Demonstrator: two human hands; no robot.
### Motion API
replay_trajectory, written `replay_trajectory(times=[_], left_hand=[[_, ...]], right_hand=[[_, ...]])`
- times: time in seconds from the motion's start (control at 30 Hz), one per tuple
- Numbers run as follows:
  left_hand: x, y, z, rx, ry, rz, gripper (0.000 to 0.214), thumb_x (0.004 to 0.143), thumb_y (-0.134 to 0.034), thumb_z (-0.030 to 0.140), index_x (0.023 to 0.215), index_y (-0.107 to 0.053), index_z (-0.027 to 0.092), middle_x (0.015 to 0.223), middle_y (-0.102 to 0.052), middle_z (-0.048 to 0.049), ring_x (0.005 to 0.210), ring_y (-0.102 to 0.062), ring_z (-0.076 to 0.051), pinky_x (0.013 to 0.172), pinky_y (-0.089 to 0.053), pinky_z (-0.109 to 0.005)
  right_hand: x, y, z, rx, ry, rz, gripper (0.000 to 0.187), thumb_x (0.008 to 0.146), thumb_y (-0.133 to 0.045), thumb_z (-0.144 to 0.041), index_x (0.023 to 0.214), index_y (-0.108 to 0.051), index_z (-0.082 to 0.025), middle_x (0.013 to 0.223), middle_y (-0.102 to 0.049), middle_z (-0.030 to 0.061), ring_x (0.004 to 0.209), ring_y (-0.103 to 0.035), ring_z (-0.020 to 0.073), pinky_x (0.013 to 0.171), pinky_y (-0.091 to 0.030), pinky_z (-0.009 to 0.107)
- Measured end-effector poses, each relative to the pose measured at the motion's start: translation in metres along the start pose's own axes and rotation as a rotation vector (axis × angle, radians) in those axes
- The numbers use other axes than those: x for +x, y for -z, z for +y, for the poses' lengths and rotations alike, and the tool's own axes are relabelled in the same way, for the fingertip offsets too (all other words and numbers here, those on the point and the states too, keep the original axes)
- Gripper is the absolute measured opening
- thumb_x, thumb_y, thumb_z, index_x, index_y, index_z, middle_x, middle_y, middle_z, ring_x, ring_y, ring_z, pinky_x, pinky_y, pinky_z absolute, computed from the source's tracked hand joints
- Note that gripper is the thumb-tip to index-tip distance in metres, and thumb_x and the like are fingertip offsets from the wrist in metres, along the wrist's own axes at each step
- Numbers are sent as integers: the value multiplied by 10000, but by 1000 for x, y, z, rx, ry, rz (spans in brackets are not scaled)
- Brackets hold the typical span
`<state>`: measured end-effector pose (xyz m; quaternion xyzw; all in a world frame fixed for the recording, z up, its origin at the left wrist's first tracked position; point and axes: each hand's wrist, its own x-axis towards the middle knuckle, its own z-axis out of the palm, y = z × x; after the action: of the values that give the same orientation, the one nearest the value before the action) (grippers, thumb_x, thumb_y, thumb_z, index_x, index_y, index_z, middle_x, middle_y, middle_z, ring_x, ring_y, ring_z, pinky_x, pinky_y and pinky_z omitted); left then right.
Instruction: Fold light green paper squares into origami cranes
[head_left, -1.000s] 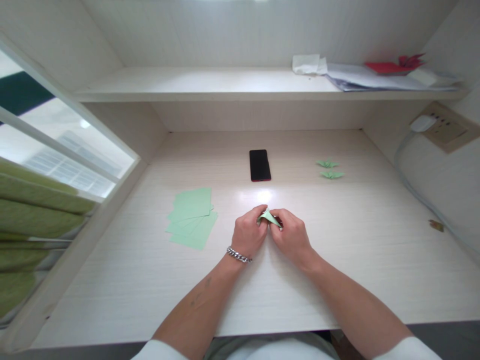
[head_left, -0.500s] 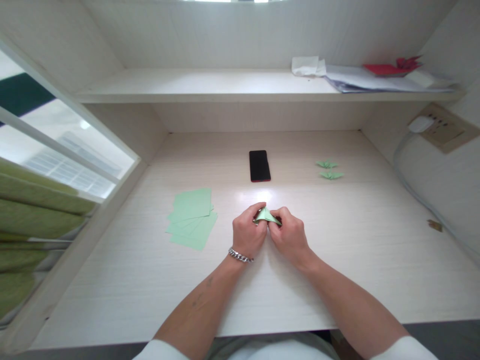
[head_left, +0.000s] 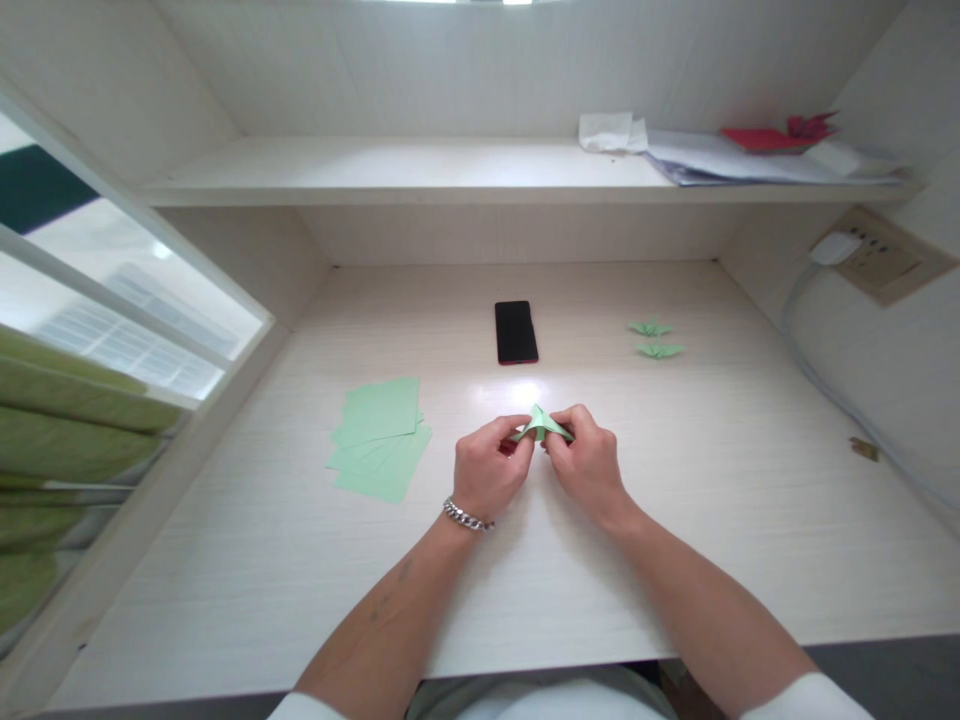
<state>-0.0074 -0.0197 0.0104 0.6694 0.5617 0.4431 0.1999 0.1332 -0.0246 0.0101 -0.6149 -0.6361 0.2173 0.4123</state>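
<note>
A partly folded light green paper crane (head_left: 539,422) is held between both hands, its two sides spread outward and a peak standing in the middle. My left hand (head_left: 491,465) pinches its left side between thumb and fingers; a chain bracelet circles that wrist. My right hand (head_left: 586,458) grips the right side in the same way. Fingers cover the outer ends of the paper. To the left lie several loose green paper sheets (head_left: 381,440), overlapping. Two finished green paper cranes, a farther crane (head_left: 650,329) and a nearer crane (head_left: 660,351), rest at the back right.
A black phone (head_left: 516,332) lies behind the hands. The shelf (head_left: 360,165) above holds papers (head_left: 705,155), a white crumpled tissue (head_left: 611,132) and a red paper crane (head_left: 811,126). At right, a cable (head_left: 814,375) runs down from a wall socket (head_left: 885,258).
Both hands have moved slightly apart, and the green paper between them is spread wider with more of it showing. The whole view has shifted a little.
</note>
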Motion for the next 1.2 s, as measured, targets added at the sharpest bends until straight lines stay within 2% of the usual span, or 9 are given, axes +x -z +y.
replay_trajectory(times=[0.13, 0.23, 0.3, 0.37, 0.47, 0.7, 0.93, 1.07, 1.2], left_hand=[[0, 2, -2, 44, 12, 45, 131, 761, -633, 239, 861, -717, 227, 519, -603, 50, 456, -540, -86, 540, -451, -202], [1, 2, -2, 50, 33, 70, 150, 753, -645, 253, 883, -711, 221, 467, -544, 67, 425, -504, -79, 519, -436, -197], [2, 2, -2, 38, 34, 23, 201, 753, -648, 259, 944, -701, 223, 547, -606, 48, 481, -545, -91, 552, -464, -206], [3, 0, -2, -8, 29, -52, 253, 768, -629, 234, 1014, -685, 228, 751, -700, 6, 610, -617, -113, 633, -507, -226], [3, -3, -7, -108, 50, -97, 299, 780, -582, 157, 1054, -675, 234, 997, -713, -20, 800, -664, -140, 746, -538, -257], [5, -5, -20, -232, 150, -96, 310, 715, -578, 81, 974, -704, 195, 957, -726, -34, 856, -684, -176, 796, -569, -321], [11, -1, -21, -371, 232, -148, 241, 702, -622, 119, 916, -722, 173, 939, -729, -65, 854, -690, -195, 799, -570, -338], [15, 3, -20, -511, 292, -193, 213, 697, -653, 154, 899, -720, 151, 953, -726, -89, 871, -688, -203, 805, -566, -338], [17, 7, -18, -587, 275, -219, 219, 714, -638, 154, 919, -714, 148, 1082, -694, -108, 963, -668, -213, 853, -547, -332]], right_hand=[[1, 1, 1, 12, -16, -3, 119, 801, -495, -199, 882, -581, -211, 724, -676, 22, 647, -644, 183, 636, -460, 262], [1, 0, 2, 20, -18, -4, 119, 799, -498, -207, 884, -580, -209, 738, -680, 25, 648, -648, 184, 634, -462, 263], [0, -1, 1, 25, -17, -16, 119, 797, -501, -210, 887, -580, -212, 761, -686, 27, 662, -651, 187, 645, -466, 267], [-2, -2, 1, 34, -14, -43, 127, 796, -499, -205, 892, -581, -214, 777, -689, 26, 676, -654, 189, 658, -470, 273], [-4, -5, 1, 64, -15, -98, 144, 787, -490, -183, 894, -581, -218, 785, -692, 21, 679, -658, 187, 661, -475, 277], [-1, -4, 5, 254, -143, -220, 160, 777, -470, -162, 891, -567, -218, 728, -695, -6, 601, -660, 163, 591, -483, 257], [1, -1, 6, 255, -132, -339, 216, 769, -495, -159, 950, -593, -223, 677, -698, -15, 617, -658, 164, 618, -489, 267], [2, -6, 8, 403, -261, -412, 180, 787, -493, -191, 940, -586, -209, 636, -684, -13, 575, -663, 157, 579, -510, 258], [5, -10, 12, 554, -393, -411, 138, 771, -511, -201, 900, -559, -198, 656, -686, -6, 513, -654, 146, 501, -512, 241]])
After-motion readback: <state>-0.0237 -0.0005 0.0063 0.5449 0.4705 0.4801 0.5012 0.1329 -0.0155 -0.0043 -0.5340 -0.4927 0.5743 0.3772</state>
